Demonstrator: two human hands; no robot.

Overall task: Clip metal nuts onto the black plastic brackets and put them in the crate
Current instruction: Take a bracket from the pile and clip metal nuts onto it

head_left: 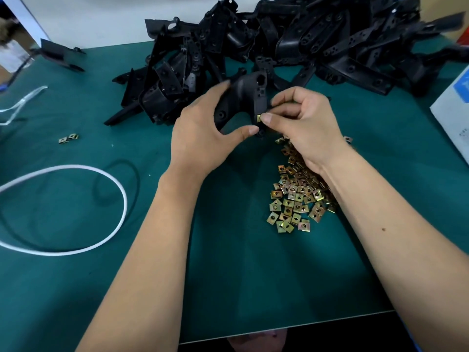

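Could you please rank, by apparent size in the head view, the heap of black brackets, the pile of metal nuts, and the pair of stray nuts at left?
1. Heap of black brackets
2. Pile of metal nuts
3. Pair of stray nuts

A dark green mat [76, 288] covers the work table, its near edge [291, 326] showing a pale strip above a dark gap; the light falls evenly from above and leaves soft shadows on the mat. A white wall [101, 19] rises behind the far edge of the table; at the far left the view is blurred, with a white upright edge [28, 19] and brownish shapes that cannot be made out. A white box [454, 110] with a blue patch stands at the right edge.
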